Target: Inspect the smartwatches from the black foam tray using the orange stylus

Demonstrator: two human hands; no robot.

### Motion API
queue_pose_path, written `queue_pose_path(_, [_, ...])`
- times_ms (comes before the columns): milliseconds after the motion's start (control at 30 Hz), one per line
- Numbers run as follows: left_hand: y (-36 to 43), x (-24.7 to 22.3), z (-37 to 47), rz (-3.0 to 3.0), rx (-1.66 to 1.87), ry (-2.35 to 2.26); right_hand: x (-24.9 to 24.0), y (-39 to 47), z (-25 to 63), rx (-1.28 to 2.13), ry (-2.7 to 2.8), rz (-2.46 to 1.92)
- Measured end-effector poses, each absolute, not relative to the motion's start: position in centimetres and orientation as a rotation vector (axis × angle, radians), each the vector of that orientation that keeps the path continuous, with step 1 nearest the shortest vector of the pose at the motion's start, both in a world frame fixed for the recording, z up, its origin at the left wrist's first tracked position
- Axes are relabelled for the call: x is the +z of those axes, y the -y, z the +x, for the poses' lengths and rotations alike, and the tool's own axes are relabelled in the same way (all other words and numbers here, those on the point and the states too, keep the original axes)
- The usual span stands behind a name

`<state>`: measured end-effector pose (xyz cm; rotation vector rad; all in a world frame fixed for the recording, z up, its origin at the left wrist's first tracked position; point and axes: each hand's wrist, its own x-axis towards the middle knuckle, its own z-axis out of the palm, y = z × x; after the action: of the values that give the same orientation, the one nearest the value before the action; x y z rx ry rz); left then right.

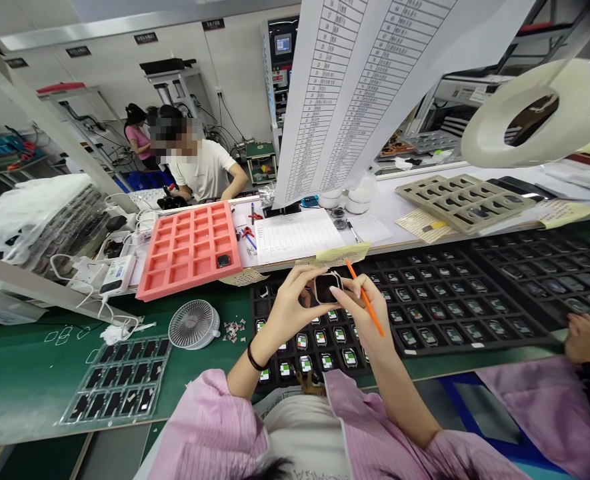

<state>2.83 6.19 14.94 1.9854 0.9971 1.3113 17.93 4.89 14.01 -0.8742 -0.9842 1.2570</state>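
Note:
My left hand [295, 293] grips the left side of a smartwatch body [326, 288] with a dark screen and a pale frame, held up above the bench. On its right edge, the fingers of my right hand [367, 303] are closed, and the thumb lies over the screen. An orange stick-like tool [366, 300] is also tucked in my right hand, pointing down to the right. Beneath both hands lies a black foam tray [295, 328] holding several watches, many with green-and-white screens lit.
Left of me are a small fan [193, 325], a clear tray of black parts [117, 380] and a red tray [192, 247]. Paper sheets [299, 233] lie on the shelf. More watch trays [439, 293] extend right, near another person's hand [585, 340]. A ring lamp [539, 113] hangs upper right.

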Motion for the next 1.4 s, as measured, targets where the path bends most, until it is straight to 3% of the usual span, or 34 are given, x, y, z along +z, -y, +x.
queue_pose_path(500, [-6.4,15.3,2.9,1.942,1.284,-0.983,13.9,-5.0,18.1,1.279,0.953,-0.872])
queue_pose_path(967, [-8.0,14.1,1.5,1.307,1.233,-0.996,13.7,-5.7,18.4,1.269,0.950,-0.875])
queue_pose_path(1400, [-7.9,13.5,1.4,1.614,1.398,-1.055,12.3,-8.3,20.5,1.317,1.021,-0.854])
